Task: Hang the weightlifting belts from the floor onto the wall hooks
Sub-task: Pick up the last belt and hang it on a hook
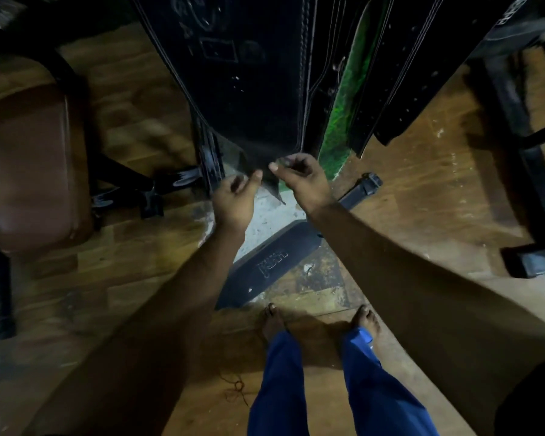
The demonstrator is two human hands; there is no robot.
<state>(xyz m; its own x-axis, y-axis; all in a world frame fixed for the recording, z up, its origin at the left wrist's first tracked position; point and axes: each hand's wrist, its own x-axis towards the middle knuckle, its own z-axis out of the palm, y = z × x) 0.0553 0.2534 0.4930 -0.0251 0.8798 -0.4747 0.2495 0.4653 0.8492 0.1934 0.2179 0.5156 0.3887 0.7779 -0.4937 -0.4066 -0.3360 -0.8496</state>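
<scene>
Belts hang in a row from above: a wide black belt [249,89] with white stitching at centre, a green-lined belt [343,105] just right of it, and a further black belt [422,73] beyond. The hooks themselves lie outside the view. Left hand [233,199] is raised at the lower tip of the wide black belt, fingers loosely curled, thumb extended toward the tip; actual contact cannot be confirmed (edge blurred). Right hand [299,177] sits just beside it, fingers curled, thumb forward, nothing visibly pinched. One black belt [271,262] with embossed lettering lies flat on the wooden floor [139,278] before the bare feet [274,319]. A brown padded bench [35,165] stands at left. No containers observed.
</scene>
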